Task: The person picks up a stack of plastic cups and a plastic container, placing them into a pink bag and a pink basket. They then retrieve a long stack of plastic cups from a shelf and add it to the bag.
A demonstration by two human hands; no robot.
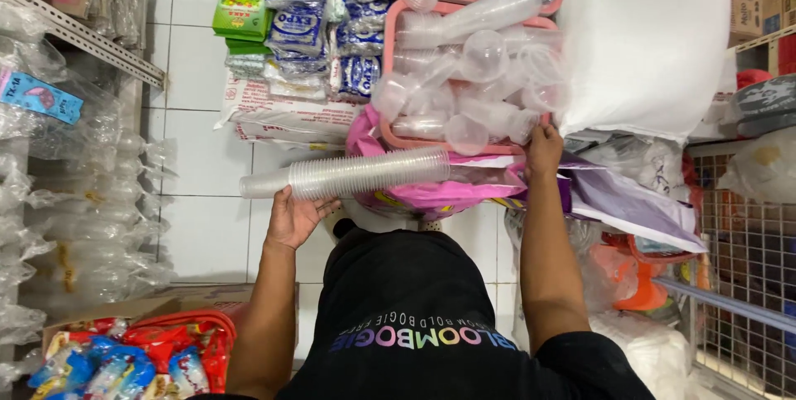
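1. Cup stack [348,174]: long sleeve of clear nested plastic cups, seen lying almost level across the view, long axis left to right, right end slightly higher.
2. Left hand [294,218]: found under the stack's left third, palm up, fingers curled round the underside. Grip partly closed as a cradle, not a full wrap; stack rested in it. Short length of stack overhung the hand to the left.
3. Right hand [543,151]: seen at the near rim of the pink basket [390,77], fingers hooked over the edge or onto something there. Grip looked closed, but what exactly it pinched could not be told; fingertips hidden by the rim and loose cups [477,77].
4. Key relation noted: stack's right end pointed toward the right hand and stopped short of it, with pink wrapping [448,194] between. Basket lay just beyond and above the stack, well to the right of the left hand. Left hand alone carried the stack; right hand nearer to the basket.
5. Judged: load off-centre, most of the length unsupported to the right of the left hand.
6. Surroundings: white sack [647,35] right of basket, blue-white packets [298,2] behind, tiled floor [199,226] below, wire rack [746,259] far right.
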